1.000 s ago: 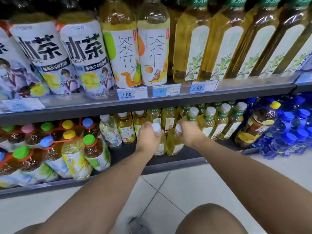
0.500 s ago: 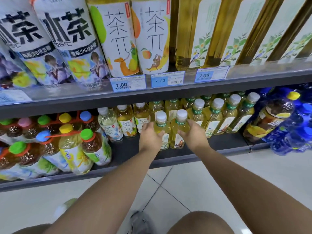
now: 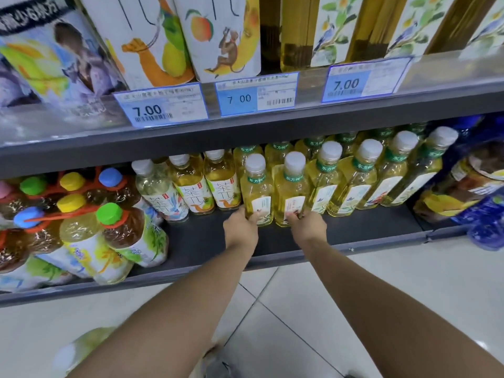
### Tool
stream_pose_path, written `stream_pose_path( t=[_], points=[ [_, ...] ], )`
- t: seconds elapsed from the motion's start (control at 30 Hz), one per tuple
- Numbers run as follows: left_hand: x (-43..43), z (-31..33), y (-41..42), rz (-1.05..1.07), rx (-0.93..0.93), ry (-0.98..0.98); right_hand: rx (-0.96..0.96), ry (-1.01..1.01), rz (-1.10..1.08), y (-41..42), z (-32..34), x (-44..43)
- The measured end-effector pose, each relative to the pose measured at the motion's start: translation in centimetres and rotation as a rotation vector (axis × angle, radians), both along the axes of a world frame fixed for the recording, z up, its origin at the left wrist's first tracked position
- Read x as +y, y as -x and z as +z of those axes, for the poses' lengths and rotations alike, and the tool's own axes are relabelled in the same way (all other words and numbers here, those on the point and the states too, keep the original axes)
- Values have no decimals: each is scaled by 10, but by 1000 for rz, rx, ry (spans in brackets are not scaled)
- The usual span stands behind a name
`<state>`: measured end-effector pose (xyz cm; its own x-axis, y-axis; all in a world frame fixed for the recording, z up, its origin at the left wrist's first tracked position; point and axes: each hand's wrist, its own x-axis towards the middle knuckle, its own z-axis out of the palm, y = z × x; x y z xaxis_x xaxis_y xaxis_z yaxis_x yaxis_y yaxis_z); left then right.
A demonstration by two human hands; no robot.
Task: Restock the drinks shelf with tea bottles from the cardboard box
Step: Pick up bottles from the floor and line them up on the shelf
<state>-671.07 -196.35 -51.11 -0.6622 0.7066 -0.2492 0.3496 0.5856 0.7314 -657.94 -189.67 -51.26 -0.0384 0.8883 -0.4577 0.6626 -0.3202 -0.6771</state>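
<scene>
Down at the bottom shelf (image 3: 207, 241) now, a dark board close above a pale tiled floor (image 3: 313, 301), and both arms are stretched out to it. The left hand (image 3: 240, 229) is low on the left-hand tea bottle (image 3: 257, 186), fingers curled on its base with the thumb across the foot of the label. Just beside it, the right hand (image 3: 309, 227) grips the right-hand tea bottle (image 3: 291, 189) the same way. Both bottles stand upright on the shelf, white caps up and side by side, at the front of the block of matching yellow tea bottles (image 3: 357, 175) that runs off to the right and back into the shade. Left of them stand three paler tea bottles (image 3: 191, 186) with a different label, and further left lie shrink-wrapped multipacks (image 3: 81, 227) with green, yellow and blue caps, leaning forward. On the far right are blue-wrapped bottles (image 3: 488, 222). The upper shelf (image 3: 245, 129) carries three blue-edged price tags (image 3: 256, 96), two plainly reading 7.00, under big tea bottles (image 3: 223, 36) with printed fruit and birds. At the bottom left, behind the left forearm, one blurred yellowish bottle (image 3: 81, 347) shows.
</scene>
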Motion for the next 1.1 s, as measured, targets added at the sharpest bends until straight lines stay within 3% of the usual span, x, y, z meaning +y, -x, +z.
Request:
stream_pose_path(
  t=[0.23,0.4,0.63,0.83,1.1],
  points=[
    [12,7,1,4,32,67,-60,-35,139,-4,13,8],
    [-8,29,-44,-80,1,110,-123,-45,253,-51,46,-13],
    [-35,68,-172,-584,8,5,-351,-111,232,-204,105,-70],
    [-62,85,-317,-1123,-13,14,-415,-89,-25,-374,130,-172],
    [-107,81,-483,-1595,69,-28,-526,-69,-317,-526,127,-272]
  ],
)
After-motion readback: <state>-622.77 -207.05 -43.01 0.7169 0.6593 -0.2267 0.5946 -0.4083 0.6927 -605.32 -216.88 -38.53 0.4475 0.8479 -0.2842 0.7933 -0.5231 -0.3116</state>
